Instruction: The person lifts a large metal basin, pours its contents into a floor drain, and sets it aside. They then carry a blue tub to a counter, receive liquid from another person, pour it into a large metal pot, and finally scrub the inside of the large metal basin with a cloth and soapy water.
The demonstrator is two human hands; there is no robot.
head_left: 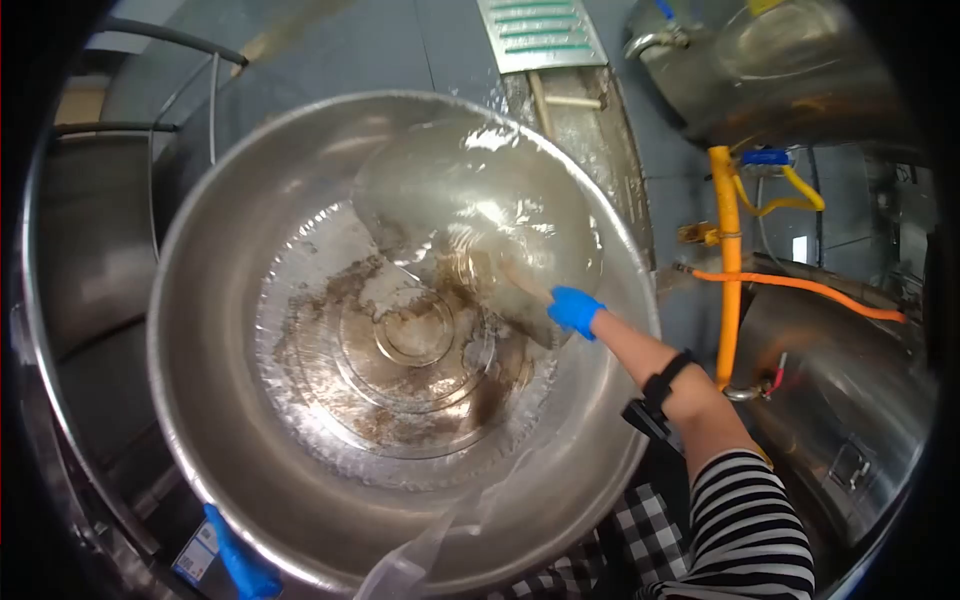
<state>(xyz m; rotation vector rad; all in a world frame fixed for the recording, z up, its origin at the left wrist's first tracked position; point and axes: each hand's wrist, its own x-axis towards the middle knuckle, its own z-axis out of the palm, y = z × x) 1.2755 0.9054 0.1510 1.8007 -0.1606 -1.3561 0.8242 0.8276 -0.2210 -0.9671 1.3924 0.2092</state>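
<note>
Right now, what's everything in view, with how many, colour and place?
Bowl: one, silver, centre
Water: one pool, murky, inside bowl
Stick: one, pale brown, partly in water
Plastic strip: one, clear, near rim
Grate: one, silver and green, top
Tanks: two, silver, right
Pipe: one, orange-yellow, right of bowl
Hose: one, orange, right
Blue handle: one, upper right
Red handle: one, right
Rails: several, metal, left
Label: one, white and blue, lower left
Sleeve: one, black-and-white striped, lower right
Armband: one, black, right forearm
Right hand: one, blue-gloved, grip around stick
Left hand: one, blue-gloved, lower-left rim
</note>
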